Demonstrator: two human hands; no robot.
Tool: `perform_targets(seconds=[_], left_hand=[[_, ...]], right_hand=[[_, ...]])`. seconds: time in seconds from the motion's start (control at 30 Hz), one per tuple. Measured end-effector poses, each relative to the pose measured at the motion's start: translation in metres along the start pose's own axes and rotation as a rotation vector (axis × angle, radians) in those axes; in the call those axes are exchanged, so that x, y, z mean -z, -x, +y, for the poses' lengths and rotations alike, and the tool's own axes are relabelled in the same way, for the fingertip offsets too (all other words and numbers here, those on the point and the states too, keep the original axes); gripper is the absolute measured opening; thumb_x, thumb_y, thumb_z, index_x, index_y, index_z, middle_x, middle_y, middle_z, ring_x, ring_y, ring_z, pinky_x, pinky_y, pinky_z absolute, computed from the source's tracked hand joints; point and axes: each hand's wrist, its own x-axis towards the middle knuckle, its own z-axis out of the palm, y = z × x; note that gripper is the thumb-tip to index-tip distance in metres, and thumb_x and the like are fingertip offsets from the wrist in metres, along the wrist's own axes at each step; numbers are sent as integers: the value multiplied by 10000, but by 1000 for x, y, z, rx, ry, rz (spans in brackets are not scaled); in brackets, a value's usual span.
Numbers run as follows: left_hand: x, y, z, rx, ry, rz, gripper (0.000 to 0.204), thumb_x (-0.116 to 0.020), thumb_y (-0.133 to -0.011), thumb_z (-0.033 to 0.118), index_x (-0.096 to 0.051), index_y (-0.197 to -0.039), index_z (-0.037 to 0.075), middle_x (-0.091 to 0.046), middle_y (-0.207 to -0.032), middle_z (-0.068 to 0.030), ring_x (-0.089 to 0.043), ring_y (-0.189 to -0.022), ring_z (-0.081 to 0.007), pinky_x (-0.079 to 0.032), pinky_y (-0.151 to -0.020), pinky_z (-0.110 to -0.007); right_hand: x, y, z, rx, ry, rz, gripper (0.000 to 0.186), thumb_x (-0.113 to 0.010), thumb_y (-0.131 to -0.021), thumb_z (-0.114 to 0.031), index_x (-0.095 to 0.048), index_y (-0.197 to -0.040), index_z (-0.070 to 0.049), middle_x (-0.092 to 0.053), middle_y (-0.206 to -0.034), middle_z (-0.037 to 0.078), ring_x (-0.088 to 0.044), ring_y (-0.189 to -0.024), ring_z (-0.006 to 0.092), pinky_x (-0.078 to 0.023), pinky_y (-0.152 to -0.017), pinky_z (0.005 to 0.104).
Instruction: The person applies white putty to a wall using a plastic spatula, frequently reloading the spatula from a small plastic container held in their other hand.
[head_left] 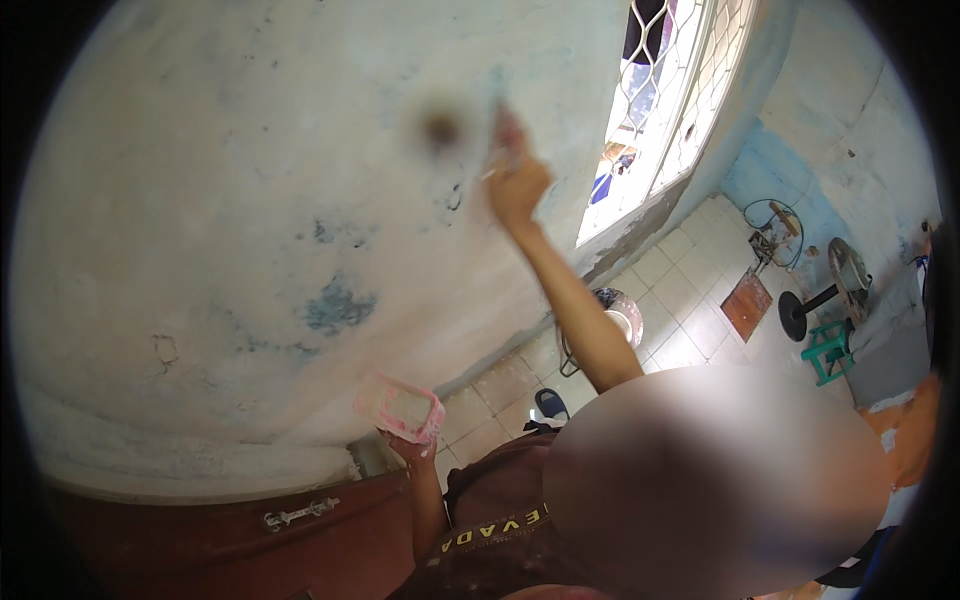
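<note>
My right hand (520, 195) is raised against the pale, patchy wall (230, 160), to the left of the window. Its fingers are closed around a thin thing that is blurred and partly hidden, so its kind cannot be made out. Lower down, my left hand (412, 450) grips a pink rectangular tub (432, 422) from below, close to the wall. The tub is smeared with a pale, paste-like material, and more of it shows inside. Bluish-grey patches (340, 305) mark the wall between the two hands.
A white-grilled window (660, 110) is at the upper right. On the tiled floor (690, 260) stand a smeared bucket (625, 318), a fan (820, 298) and a green stool (828, 352). A dark slipper (550, 404) lies nearer. A red-brown panel with a metal latch (300, 514) is at lower left.
</note>
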Motion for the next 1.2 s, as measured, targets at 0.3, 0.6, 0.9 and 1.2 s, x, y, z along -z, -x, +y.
perform_targets(seconds=[0.3,0.6,0.9,1.2], left_hand=[[-11,-13,-13,32,-114,27,564,-469,-1007,537,-533,-1408,144,-600,-1329,-98,-595,-1194,-344,-542,-963,-540],[4,2,-42,-139,-163,232,598,-531,-983,568,-512,-1432,174,-606,-1341,-56,-605,-1172,-343,-523,-990,-578],[-19,-13,-84,-49,-54,216,609,-446,-998,609,-513,-1447,201,-592,-1391,-49,-577,-1244,-349,-491,-1022,-579],[-40,3,-127,-74,-63,134,612,-458,-1004,588,-511,-1451,174,-582,-1417,-87,-551,-1303,-379,-480,-1058,-603]], right_hand=[[27,87,-35,128,-565,-496,454,-599,-772,143,-689,-1189,-13,-756,-1090,149,-753,-901,249,-592,-749,326],[26,-125,76,-51,93,-131,507,-545,-928,-36,-534,-1434,-3,-676,-1289,206,-686,-658,269,-544,-618,378],[64,-4,-18,262,-497,-486,434,-628,-796,65,-698,-1213,-34,-682,-804,131,-651,-635,272,-519,-567,372],[68,-125,128,-340,-217,89,390,-490,-1073,-293,-628,-1306,-11,-683,-761,175,-647,-619,279,-494,-610,393]])
